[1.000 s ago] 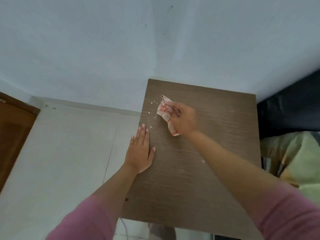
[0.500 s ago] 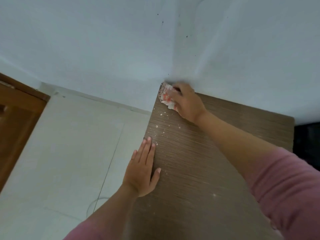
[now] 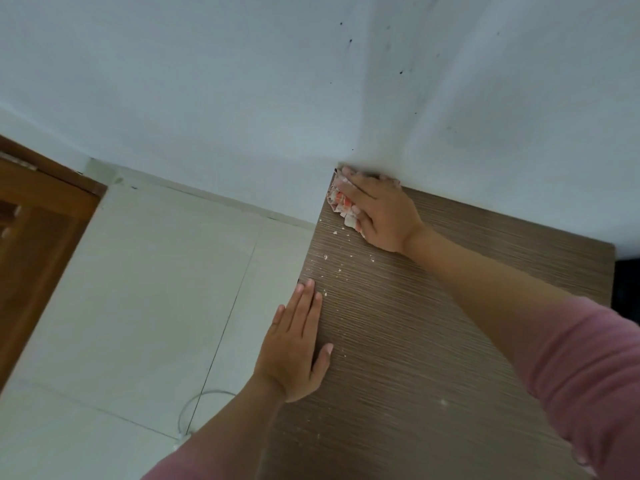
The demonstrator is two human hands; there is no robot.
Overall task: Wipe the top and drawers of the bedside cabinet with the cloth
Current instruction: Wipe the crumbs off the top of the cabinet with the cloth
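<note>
Since a half-second ago our right hand [image 3: 379, 216] stays pressing the bunched cloth [image 3: 341, 204] into the cabinet top [image 3: 433, 341]'s far-left corner (at the wall), crumbs [image 3: 325, 258] trailing toward our flat, empty left hand [image 3: 294, 348] nearer us on that edge.

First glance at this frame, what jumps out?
The right hand pressing a red-and-white cloth into the cabinet top's far left corner, against the wall. Next, white crumbs scattered along the top's left edge between the two hands. The left hand lies flat on that edge, nearer the camera.
</note>
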